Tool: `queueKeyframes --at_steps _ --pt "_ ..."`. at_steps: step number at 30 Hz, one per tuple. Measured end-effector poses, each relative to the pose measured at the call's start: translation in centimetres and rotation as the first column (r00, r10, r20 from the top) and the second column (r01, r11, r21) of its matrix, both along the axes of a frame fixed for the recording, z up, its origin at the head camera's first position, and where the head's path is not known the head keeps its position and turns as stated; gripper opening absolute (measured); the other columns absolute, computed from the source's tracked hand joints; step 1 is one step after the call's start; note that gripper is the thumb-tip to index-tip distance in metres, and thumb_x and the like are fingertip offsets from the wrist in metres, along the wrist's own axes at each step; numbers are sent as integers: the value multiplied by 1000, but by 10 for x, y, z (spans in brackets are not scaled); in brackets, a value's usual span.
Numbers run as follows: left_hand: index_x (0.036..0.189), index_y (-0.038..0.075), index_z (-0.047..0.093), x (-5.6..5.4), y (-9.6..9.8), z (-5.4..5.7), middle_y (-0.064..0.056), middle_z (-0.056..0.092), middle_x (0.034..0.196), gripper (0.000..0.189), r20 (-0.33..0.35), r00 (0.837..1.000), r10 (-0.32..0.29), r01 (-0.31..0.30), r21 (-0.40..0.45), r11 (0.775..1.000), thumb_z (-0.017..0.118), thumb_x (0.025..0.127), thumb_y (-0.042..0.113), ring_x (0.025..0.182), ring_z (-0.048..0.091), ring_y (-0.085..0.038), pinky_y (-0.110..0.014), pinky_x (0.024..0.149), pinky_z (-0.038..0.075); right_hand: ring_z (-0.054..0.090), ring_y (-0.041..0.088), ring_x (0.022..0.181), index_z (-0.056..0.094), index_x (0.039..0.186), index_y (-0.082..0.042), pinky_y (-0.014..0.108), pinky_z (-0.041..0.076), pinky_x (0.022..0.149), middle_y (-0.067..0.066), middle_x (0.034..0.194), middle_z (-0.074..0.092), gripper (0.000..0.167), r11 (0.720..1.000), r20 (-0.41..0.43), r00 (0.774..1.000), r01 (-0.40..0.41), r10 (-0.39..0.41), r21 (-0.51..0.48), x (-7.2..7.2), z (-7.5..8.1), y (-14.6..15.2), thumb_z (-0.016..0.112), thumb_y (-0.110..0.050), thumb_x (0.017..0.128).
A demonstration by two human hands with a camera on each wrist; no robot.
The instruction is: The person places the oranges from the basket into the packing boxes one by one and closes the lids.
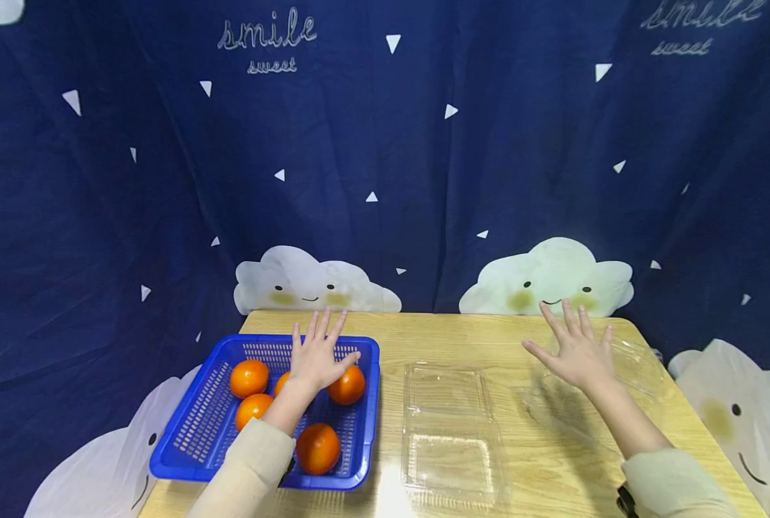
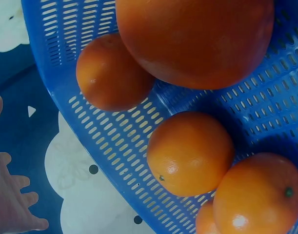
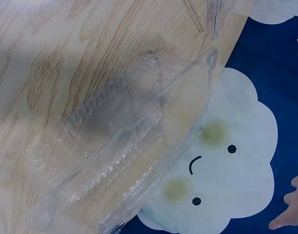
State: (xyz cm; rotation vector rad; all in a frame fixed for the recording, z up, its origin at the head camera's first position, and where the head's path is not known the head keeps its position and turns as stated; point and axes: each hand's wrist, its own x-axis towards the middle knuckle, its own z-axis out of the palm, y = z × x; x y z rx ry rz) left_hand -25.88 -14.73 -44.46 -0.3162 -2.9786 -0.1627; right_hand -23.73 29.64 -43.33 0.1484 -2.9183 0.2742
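Note:
My left hand point(image 1: 318, 360) hovers over the blue plastic basket point(image 1: 373, 403) with its fingers spread, holding nothing. Several oranges lie in the basket, among them a front orange point(image 1: 318, 449) and one by the thumb, the right-hand orange point(image 1: 347, 385); another is partly hidden behind the hand. On the other side, my right hand point(image 1: 579, 352) is held with fingers spread above clear plastic containers point(image 3: 124, 141), and nothing is in it. An opened clear clamshell box point(image 1: 450, 424) lies flat on the table between the hands.
The light wooden table point(image 1: 391, 327) carries everything. Behind it hangs a dark blue curtain point(image 1: 385, 144) printed with clouds and small white triangles. The basket takes up the table's left side, the clear containers its right side.

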Motion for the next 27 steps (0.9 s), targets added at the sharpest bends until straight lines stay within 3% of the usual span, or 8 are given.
queueKeyframes --at_steps 8,16,20,24,27 --pt "147 27 16 0 -1 -1 -9 11 152 79 -14 1000 -4 5 46 999 50 82 58 138 8 -32 -57 106 -4 -2 44 135 2 147 -31 73 -9 92 19 151 2 84 1000 -2 1000 -1 1 7 -1 -1 -2 40 -67 82" --pt "147 26 19 0 -4 0 -10 15 152 79 -38 999 -13 15 37 999 52 82 57 138 13 -31 -57 107 1 0 43 135 5 148 -28 72 -5 94 19 151 4 81 1000 -31 1000 -4 3 -20 1 0 -6 41 -64 84" --pt "146 23 23 2 -4 2 -10 19 151 79 -67 997 -34 38 51 998 54 81 55 137 16 -31 -57 107 5 17 42 133 24 144 -19 68 6 99 20 147 21 74 998 -154 988 -10 0 -67 4 -2 -8 46 -58 85" --pt "145 21 25 6 -6 3 -11 21 150 78 -79 995 -54 58 47 997 54 81 54 136 19 -31 -58 106 10 38 43 117 44 129 -8 62 24 94 22 130 42 62 995 -323 946 -33 1 -92 9 -8 -12 56 -47 82" --pt "144 19 29 11 -7 4 -12 26 147 76 -79 995 -60 64 43 997 54 81 54 134 24 -31 -58 105 16 46 43 107 50 121 -4 59 32 86 22 118 50 56 993 -398 917 -57 9 -107 16 -16 -17 61 -40 80"
